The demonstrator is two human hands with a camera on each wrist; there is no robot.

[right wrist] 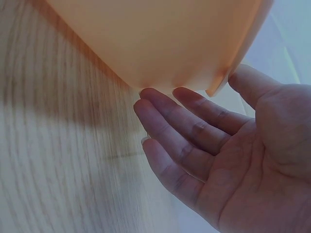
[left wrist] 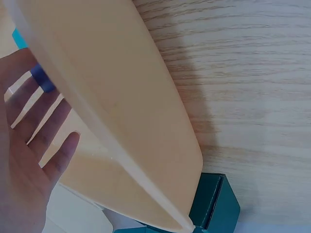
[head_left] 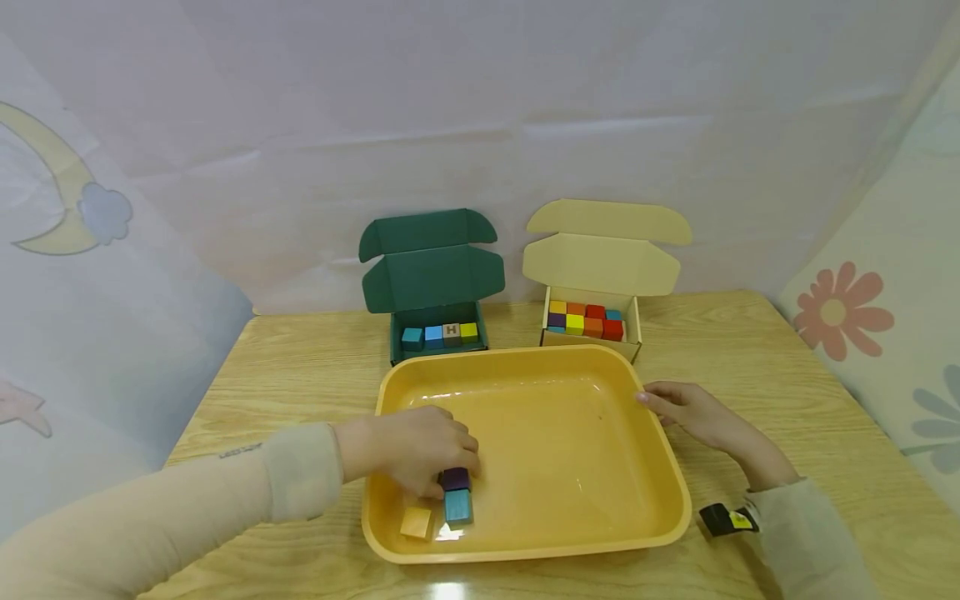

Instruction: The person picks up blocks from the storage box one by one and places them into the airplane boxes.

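Observation:
A yellow plastic tray (head_left: pixel 555 467) sits on the table. Inside its left part, my left hand (head_left: pixel 427 446) pinches a purple cube (head_left: pixel 455 479) between thumb and fingers. That cube touches a light-blue cube (head_left: pixel 458 507), and a yellow-orange cube (head_left: pixel 416 522) lies just left of them. In the left wrist view the tray wall partly hides the purple cube (left wrist: pixel 43 78). My right hand (head_left: pixel 697 415) holds the tray's right edge. In the right wrist view its thumb (right wrist: pixel 250 85) is at the rim, and its fingertips meet the outer wall.
Behind the tray stand a dark green box (head_left: pixel 433 283) and a cream box (head_left: pixel 600 267), lids up, each containing several coloured cubes. One cube in the green box shows the letter H. A black strap with a yellow label (head_left: pixel 741 520) is beside the right sleeve. Printed cloth surrounds the wooden table (head_left: pixel 300 367).

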